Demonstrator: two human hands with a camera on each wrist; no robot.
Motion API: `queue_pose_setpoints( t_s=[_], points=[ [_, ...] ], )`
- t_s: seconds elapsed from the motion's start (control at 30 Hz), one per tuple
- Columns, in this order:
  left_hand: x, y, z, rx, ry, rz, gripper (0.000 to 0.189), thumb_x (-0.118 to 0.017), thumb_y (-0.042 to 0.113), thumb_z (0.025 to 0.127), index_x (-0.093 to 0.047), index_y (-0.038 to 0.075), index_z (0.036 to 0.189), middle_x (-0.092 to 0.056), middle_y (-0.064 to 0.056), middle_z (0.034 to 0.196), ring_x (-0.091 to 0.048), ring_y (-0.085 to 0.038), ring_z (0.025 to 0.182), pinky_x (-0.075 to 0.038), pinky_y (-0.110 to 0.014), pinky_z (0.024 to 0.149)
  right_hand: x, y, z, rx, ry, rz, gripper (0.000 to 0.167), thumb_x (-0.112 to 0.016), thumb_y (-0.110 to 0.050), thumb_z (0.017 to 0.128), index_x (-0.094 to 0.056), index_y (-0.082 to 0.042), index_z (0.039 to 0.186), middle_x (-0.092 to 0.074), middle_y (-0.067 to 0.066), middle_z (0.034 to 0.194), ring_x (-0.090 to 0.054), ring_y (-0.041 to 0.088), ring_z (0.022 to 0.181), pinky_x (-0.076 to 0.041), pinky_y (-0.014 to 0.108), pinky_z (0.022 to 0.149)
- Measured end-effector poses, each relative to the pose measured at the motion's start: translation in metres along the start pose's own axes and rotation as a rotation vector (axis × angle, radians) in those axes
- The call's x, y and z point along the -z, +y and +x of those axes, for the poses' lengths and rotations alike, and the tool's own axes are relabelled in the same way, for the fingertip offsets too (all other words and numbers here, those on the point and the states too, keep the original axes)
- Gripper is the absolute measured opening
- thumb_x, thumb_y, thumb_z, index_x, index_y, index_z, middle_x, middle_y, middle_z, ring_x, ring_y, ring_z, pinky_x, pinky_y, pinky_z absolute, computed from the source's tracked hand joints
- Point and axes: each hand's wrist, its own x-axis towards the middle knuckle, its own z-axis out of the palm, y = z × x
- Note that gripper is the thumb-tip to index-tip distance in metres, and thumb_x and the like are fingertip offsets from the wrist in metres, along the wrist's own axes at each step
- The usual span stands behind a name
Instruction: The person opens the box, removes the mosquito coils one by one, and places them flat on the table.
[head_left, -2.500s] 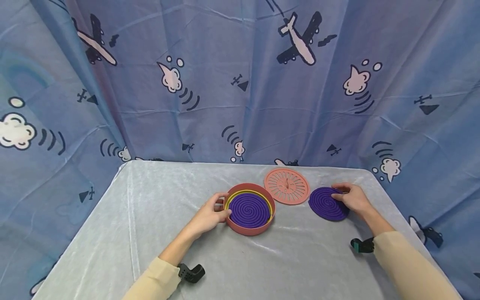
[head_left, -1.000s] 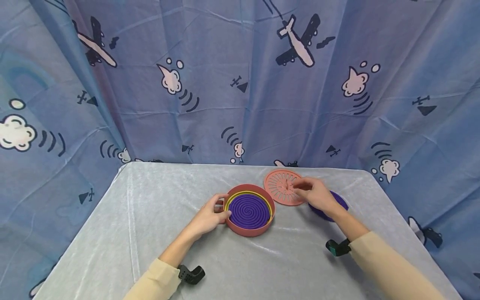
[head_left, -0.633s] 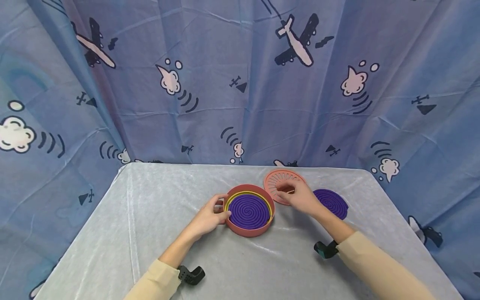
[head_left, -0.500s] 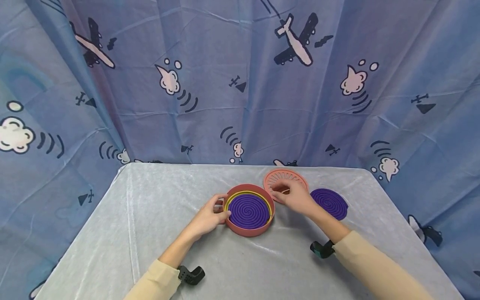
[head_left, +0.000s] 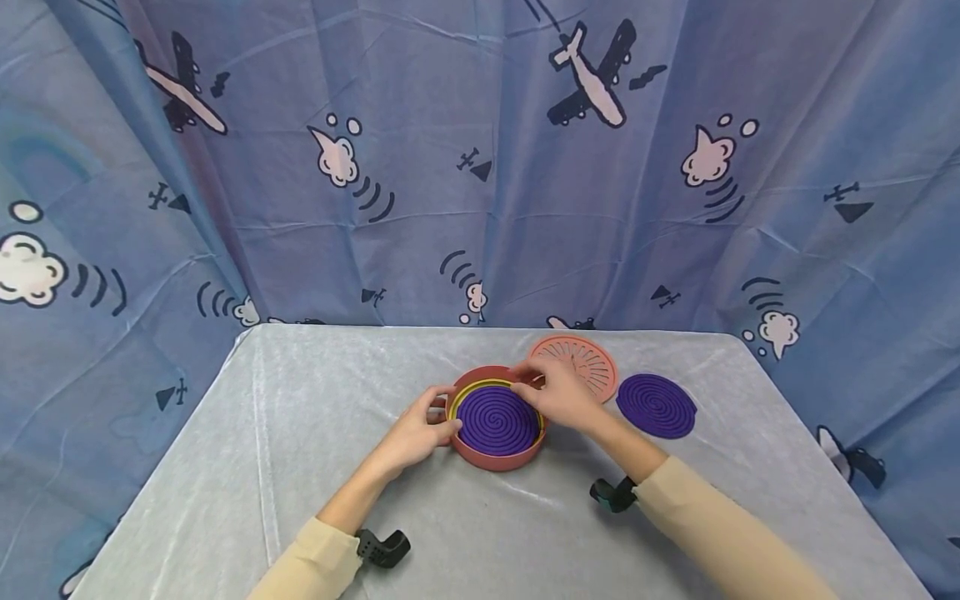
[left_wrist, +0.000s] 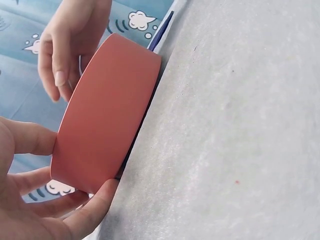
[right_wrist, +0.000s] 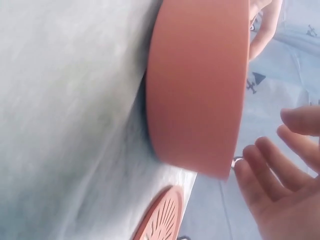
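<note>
On the table, my left hand (head_left: pixel 412 429) grips the left side of a round terracotta-coloured box (head_left: pixel 498 462), thumb at the rim and fingers around the wall. The left wrist view shows its fingers against the box wall (left_wrist: pixel 107 110). Inside lie a purple spiral coil (head_left: pixel 497 422), like a mosquito coil, and a yellow ring (head_left: pixel 489 382) around it. My right hand (head_left: pixel 564 397) hovers over the far right rim, fingers loosely bent, nothing held. In the right wrist view that hand (right_wrist: pixel 285 190) is just beyond the rim, apart from the box.
A slotted coral-coloured disc (head_left: pixel 592 367), like a vented lid, lies flat behind the box to the right, partly covered by the right hand. Further right lies a second purple spiral coil (head_left: pixel 657 406). A patterned blue curtain (head_left: pixel 480 167) hangs behind the grey-white table (head_left: pixel 345 358).
My right hand has left the second purple coil and moved left across the slotted disc to the box's rim. My left hand has kept its grip on the box.
</note>
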Motion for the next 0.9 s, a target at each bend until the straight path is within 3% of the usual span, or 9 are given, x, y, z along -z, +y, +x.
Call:
queue_pose_setpoints(
  t_s=[0.23,0.7,0.9],
  points=[
    [0.0,0.0,0.0,0.005,0.0,0.003,0.053,-0.069,0.013,0.096,-0.049,0.009,0.145,-0.051,-0.022,0.137,-0.06,-0.035,0.119,-0.061,-0.038,0.083,-0.012,-0.007,0.006,-0.011,-0.028,0.01,0.033,-0.069,-0.021,0.097,-0.069,-0.007,0.127,-0.069,0.011,0.121,-0.064,0.028,0.112,-0.054,0.047,0.096],
    [0.0,0.001,0.0,0.007,0.001,-0.012,0.053,-0.068,0.013,0.096,-0.049,0.009,0.146,-0.05,-0.021,0.138,-0.059,-0.036,0.121,-0.061,-0.039,0.084,-0.031,-0.007,0.021,-0.024,-0.052,0.061,0.034,-0.069,-0.019,0.097,-0.068,-0.007,0.129,-0.067,0.011,0.126,-0.063,0.027,0.115,-0.051,0.048,0.1],
    [0.001,0.0,0.0,0.002,-0.004,-0.01,0.054,-0.069,0.014,0.096,-0.049,0.01,0.146,-0.049,-0.021,0.138,-0.058,-0.037,0.122,-0.061,-0.039,0.083,-0.036,-0.004,0.025,-0.027,-0.066,0.008,0.034,-0.069,-0.018,0.097,-0.068,-0.004,0.128,-0.069,0.013,0.124,-0.064,0.028,0.116,-0.051,0.048,0.102]
  ],
)
